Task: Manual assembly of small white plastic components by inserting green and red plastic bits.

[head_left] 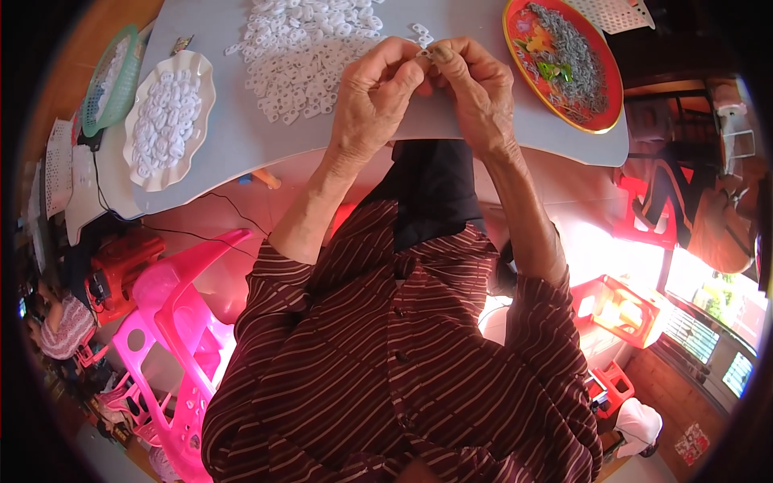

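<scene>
Above the front part of the grey table, my left hand and my right hand meet, fingertips pinched together. Between them shows a bit of a small white plastic piece; most of it is hidden by the fingers. A few similar pieces lie just beyond the fingertips. To the left of my hands spreads a large heap of small white plastic pieces with holes. On the right, a red plate with a yellow rim holds many thin grey pieces, too small to name.
A white wavy-edged tray of white oval pieces stands at the left, beside a green basket. A white perforated basket is at the far right. Pink chairs and red stools stand below; other people sit at both sides.
</scene>
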{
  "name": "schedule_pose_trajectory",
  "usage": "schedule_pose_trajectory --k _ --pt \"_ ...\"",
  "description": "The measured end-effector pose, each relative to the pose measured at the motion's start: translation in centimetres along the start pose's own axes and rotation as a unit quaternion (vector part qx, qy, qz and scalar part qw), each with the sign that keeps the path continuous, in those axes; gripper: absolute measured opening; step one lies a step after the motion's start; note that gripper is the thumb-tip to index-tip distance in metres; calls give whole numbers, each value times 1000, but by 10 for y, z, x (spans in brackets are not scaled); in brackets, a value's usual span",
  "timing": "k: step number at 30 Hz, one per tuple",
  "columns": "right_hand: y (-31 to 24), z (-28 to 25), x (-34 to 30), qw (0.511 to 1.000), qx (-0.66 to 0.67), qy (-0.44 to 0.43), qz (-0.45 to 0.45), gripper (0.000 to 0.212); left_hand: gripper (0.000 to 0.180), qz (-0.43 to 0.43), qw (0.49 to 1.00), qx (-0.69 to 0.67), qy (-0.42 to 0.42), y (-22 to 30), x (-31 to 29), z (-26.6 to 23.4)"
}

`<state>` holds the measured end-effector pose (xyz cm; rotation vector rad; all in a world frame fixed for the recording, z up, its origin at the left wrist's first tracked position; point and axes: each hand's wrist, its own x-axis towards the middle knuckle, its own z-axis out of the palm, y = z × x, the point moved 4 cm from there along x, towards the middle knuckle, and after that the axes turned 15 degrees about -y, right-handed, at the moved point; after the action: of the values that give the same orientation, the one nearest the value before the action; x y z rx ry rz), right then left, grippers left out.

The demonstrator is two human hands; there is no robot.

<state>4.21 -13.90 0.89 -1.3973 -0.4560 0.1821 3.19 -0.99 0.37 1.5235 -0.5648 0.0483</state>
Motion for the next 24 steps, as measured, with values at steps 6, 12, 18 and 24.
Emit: schedule_pose_trajectory --k 6,12,18,24 --pt "8 -4 1 999 28 15 -31 14 13 -1 994 111 14 16 -2 -7" --pt "7 -6 0 997 75 26 -20 14 16 133 835 526 -94 29 50 -53" --pt "7 -5 0 998 40 13 -49 15 21 77 750 605 -254 8 68 -60" --pt "6 -5 -1 999 9 10 -29 16 17 62 756 578 -301 7 71 -58"
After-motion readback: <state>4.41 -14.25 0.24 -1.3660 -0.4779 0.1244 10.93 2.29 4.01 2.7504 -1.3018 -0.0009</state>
